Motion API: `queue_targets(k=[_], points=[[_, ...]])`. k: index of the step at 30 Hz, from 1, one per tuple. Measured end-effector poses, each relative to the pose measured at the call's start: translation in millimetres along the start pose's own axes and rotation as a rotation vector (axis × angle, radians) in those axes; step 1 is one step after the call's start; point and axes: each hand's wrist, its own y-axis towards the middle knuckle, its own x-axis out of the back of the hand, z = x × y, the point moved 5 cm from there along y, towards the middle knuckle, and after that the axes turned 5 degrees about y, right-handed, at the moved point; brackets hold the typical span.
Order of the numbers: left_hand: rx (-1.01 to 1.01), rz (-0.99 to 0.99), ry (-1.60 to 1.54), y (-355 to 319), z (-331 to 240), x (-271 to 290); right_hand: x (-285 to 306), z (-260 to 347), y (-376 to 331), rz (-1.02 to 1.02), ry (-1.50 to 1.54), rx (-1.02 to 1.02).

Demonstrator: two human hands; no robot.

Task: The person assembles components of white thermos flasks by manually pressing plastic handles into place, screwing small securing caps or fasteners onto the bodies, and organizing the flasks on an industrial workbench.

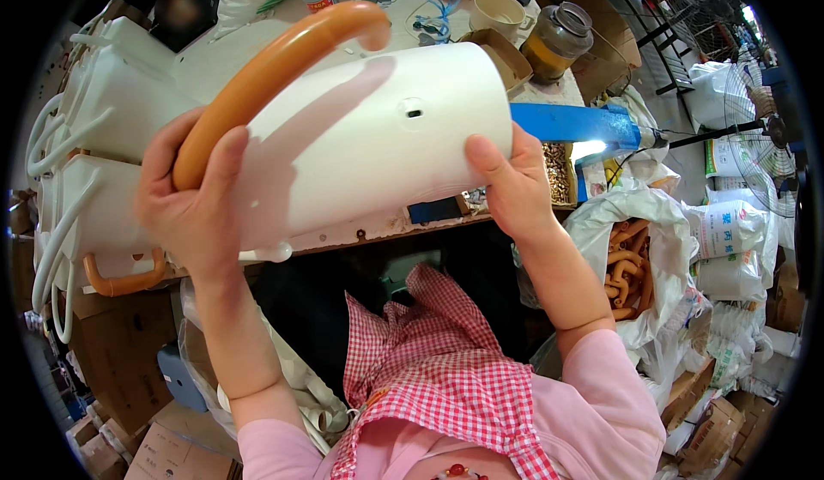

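Note:
A large white plastic container body (369,150) is held up on its side between my two hands. My left hand (193,201) is closed round the lower end of a curved orange plastic handle (266,77), its fingers and palm also against the container's left part. The handle's hooked upper end stands apart from the white wall and casts a shadow on it. A small dark slot shows in the wall. My right hand (519,184) grips the container's right rim, thumb on the outside, the other fingers partly hidden behind the edge.
White containers with handles (103,188) crowd the left. Under the bench's right end, a plastic bag (592,248) holds several orange handles (631,270). A blue arm-like machine part (575,124), a tray of small brass-coloured parts (560,175), a jar (558,42) and a cup (498,12) are at the right.

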Motion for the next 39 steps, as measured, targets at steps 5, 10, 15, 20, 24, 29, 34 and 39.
queue_targets(k=[5, 10, 15, 20, 24, 29, 34, 39], points=[[0.022, 0.078, -0.082, 7.9, -3.3, -33.3, 19.9, 2.5, 6.8, -0.018, -0.038, 0.029], [0.031, 0.091, -0.026, 10.3, 5.2, -42.1, 27.4, -2.9, 8.5, -0.058, -0.034, 0.014], [0.063, 0.157, 0.041, 13.2, 19.7, -45.4, 23.3, -6.3, 8.4, -0.085, -0.02, -0.067], [-0.093, 0.485, 0.488, 21.3, -20.0, -72.5, 26.7, -7.6, 7.7, -0.109, -0.088, -0.114], [-0.477, 0.605, 0.879, 34.1, -52.0, -121.6, 24.5, -1.3, 14.2, -0.066, -0.073, -0.135], [-0.233, 0.899, 0.48, 33.7, -54.9, -133.9, 28.3, -6.4, 18.6, -0.042, -0.09, -0.143], [-0.116, 0.968, 0.371, 24.3, -62.2, -128.2, 34.9, 1.9, 21.3, -0.029, -0.15, -0.228], [-0.125, 0.98, 0.405, 18.2, -64.8, -130.1, 34.2, -1.1, 20.9, -0.03, -0.151, -0.276]])
